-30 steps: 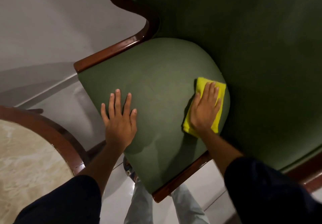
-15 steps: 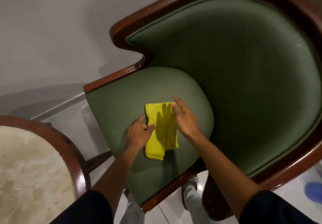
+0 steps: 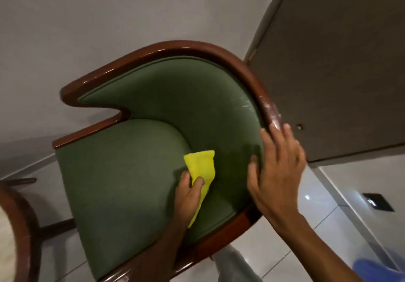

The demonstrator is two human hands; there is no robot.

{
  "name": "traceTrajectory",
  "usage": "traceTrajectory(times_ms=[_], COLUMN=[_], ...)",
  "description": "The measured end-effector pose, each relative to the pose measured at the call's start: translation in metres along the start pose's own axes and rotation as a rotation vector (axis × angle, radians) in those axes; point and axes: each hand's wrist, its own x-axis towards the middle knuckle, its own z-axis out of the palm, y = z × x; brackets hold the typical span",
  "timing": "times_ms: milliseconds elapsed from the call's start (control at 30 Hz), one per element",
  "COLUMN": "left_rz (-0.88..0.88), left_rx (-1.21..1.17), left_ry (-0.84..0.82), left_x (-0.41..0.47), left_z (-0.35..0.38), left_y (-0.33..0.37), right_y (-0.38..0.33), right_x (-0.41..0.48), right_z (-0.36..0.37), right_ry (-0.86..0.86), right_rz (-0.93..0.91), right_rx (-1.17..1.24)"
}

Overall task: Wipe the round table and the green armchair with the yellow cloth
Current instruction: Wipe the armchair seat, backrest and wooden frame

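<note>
Left hand [image 3: 188, 196] was curled around the lower part of the yellow cloth [image 3: 201, 167], thumb and fingers pinching the fabric, forearm entering from 6 o'clock. The cloth's free end pointed toward 12 o'clock and lay against the green armchair [image 3: 122, 183] where the seat cushion meets the inner backrest.

Right hand [image 3: 276, 172] was spread over the chair's wooden rim [image 3: 175, 48] on the 3 o'clock side of the backrest: fingers extended over the top of the rim, thumb pressed on the green upholstery just inside it. It gripped the chair edge, no cloth in it. The forearm ran down toward 5 o'clock. Motion blur was present on this hand.

Count: two hands, one cloth, one armchair. One round table [image 3: 19, 227], only an arc of its brown edge and pale top in frame at 8 o'clock, well apart from the cloth.

Pale tiled floor [image 3: 317, 222] showed at 4 o'clock, with one dark square plate [image 3: 378, 202] set in it. A grey wall [image 3: 109, 18] stood behind the chair, and a darker panel [image 3: 339, 62] filled the 2 o'clock area.
</note>
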Motion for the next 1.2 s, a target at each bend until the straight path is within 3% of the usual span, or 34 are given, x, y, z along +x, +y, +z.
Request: traceTrajectory(times_ms=[67,133,267,367,500,600,700,833,967,1033,1100,1200], left_rz=[-0.039,-0.052,-0.141,-0.138,-0.097,0.083,0.361,0.565,0.812,0.740,0.557,0.460], left_rx=[0.018,0.099,0.019,-0.246,-0.350,-0.083,0.319,0.482,0.524,0.486,0.437,0.478], left_ry=[-0.093,-0.211,-0.254,-0.132,0.147,0.247,0.120,-0.102,-0.100,-0.089,-0.087,0.069], left_x=[0.000,0.005,0.014,0.032,0.096,0.123,0.100,0.030,-0.005,0.005,0.030,0.084], left_z=[0.039,0.060,0.072,0.096,0.108,0.112,0.130,0.129,0.122,0.127,0.136,0.134], left_y=[0.026,0.037,0.039,0.071,0.153,0.191,0.182,0.117,0.076,0.088,0.114,0.170], right_y=[0.033,0.045,0.046,0.047,0.050,0.051,0.051,0.049,0.048,0.047,0.049,0.049], right_x=[-0.001,0.001,0.003,0.001,0.003,0.001,0.002,0.001,0.001,0.001,-0.003,0.000], right_z=[-0.004,0.006,0.025,0.027,0.028,0.030,0.031,0.032,0.034,0.034,0.035,0.038], right_ry=[0.009,-0.117,-0.185,-0.203,-0.196,-0.210,-0.206,-0.144,-0.113,-0.103,-0.104,-0.129], right_rz=[0.214,0.448,0.617,0.645,0.652,0.668,0.684,0.701,0.795,0.820,0.842,0.868], right_rx=[0.125,0.395,0.761,0.815,0.848,0.905,0.956,1.038,1.139,1.182,1.205,1.259])
